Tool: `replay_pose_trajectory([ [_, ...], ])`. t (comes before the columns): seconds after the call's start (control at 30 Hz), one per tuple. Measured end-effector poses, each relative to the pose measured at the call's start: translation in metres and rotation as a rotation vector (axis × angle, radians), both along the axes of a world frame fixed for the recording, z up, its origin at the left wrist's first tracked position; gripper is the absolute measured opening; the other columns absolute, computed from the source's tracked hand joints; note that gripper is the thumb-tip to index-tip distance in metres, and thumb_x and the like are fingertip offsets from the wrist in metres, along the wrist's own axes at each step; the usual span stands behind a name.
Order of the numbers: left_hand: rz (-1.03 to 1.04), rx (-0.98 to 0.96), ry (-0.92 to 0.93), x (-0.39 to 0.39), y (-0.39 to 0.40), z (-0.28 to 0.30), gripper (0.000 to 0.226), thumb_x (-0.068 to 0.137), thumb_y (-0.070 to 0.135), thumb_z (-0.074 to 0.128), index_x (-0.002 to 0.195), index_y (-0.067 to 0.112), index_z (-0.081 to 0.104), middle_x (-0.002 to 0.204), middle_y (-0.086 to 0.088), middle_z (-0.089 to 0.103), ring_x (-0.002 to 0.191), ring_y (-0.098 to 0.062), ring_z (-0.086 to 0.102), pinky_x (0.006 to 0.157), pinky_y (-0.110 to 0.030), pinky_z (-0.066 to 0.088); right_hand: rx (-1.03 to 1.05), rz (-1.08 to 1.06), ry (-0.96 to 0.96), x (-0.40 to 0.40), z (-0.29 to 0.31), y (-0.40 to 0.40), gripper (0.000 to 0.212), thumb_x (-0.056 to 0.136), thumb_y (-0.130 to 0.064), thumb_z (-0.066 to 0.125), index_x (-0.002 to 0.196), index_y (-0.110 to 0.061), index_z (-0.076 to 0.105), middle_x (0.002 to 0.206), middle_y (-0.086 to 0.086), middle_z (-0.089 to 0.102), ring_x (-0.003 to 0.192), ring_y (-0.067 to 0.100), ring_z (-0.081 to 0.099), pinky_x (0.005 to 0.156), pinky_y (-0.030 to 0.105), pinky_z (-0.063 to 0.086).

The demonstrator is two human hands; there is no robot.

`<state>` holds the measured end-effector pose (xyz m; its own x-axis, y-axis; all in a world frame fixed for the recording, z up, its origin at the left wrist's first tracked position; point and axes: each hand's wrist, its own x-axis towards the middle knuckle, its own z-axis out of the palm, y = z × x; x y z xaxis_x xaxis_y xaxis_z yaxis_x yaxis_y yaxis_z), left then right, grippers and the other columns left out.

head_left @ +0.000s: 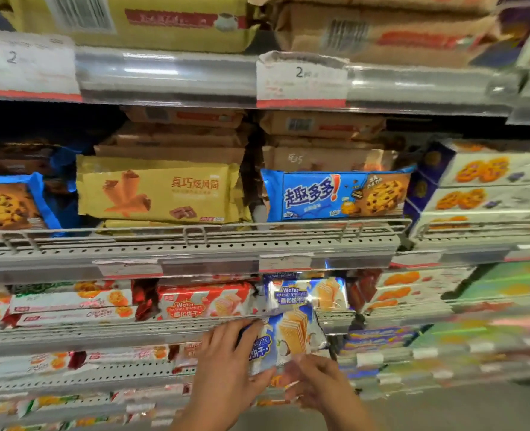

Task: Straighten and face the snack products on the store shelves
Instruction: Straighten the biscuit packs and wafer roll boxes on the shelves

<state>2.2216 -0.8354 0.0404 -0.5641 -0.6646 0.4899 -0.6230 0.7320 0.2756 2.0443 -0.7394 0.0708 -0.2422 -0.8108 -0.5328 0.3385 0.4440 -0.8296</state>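
Both the left hand [226, 365] and right hand [316, 384] grasp a blue wafer pack [288, 337] held off its shelf, still to be replaced, while the yellow cone-biscuit packs [161, 189] above already face front

Blue-and-white wafer packet [288, 337], tilted, just before the lower shelf's wafer stack [307, 295].

Grey wire-fronted shelf [195, 244] carries yellow packs [158, 191] beside blue cookie packs [335, 194].
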Motion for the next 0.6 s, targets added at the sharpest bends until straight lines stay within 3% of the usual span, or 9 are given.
replay_pose_trajectory([
  [0.27, -0.075, -0.018, -0.019, -0.031, 0.007, 0.003, 0.072, 0.072, 0.063, 0.065, 0.133, 0.026, 0.058, 0.122, 0.004, 0.058, 0.109, -0.019, 0.054, 0.088, -0.048, 0.054, 0.019, -0.101, -0.015, -0.028, -0.001, 0.015, 0.049, 0.091, -0.033, 0.068, 0.096, 0.015, 0.07, 0.081, 0.025, 0.072, 0.058, 0.027, 0.064, 0.051, 0.027, 0.047],
  [0.37, -0.091, -0.022, -0.048, -0.031, 0.007, 0.005, 0.072, 0.075, 0.065, 0.064, 0.136, 0.028, 0.054, 0.125, 0.005, 0.056, 0.111, -0.02, 0.055, 0.091, -0.048, 0.054, 0.0, -0.116, -0.04, -0.028, -0.005, 0.013, 0.054, 0.081, -0.038, 0.077, 0.093, 0.014, 0.071, 0.082, 0.025, 0.07, 0.057, 0.027, 0.062, 0.052, 0.028, 0.045],
  [0.6, -0.121, 0.002, -0.074, -0.024, 0.002, 0.024, 0.068, 0.08, 0.064, 0.065, 0.137, 0.027, 0.056, 0.134, 0.005, 0.054, 0.122, -0.019, 0.05, 0.102, -0.05, 0.047, -0.073, -0.189, -0.105, -0.023, -0.006, 0.001, 0.031, 0.07, -0.028, 0.083, 0.07, 0.001, 0.073, 0.073, 0.026, 0.065, 0.048, 0.025, 0.057, 0.046, 0.026, 0.042],
])
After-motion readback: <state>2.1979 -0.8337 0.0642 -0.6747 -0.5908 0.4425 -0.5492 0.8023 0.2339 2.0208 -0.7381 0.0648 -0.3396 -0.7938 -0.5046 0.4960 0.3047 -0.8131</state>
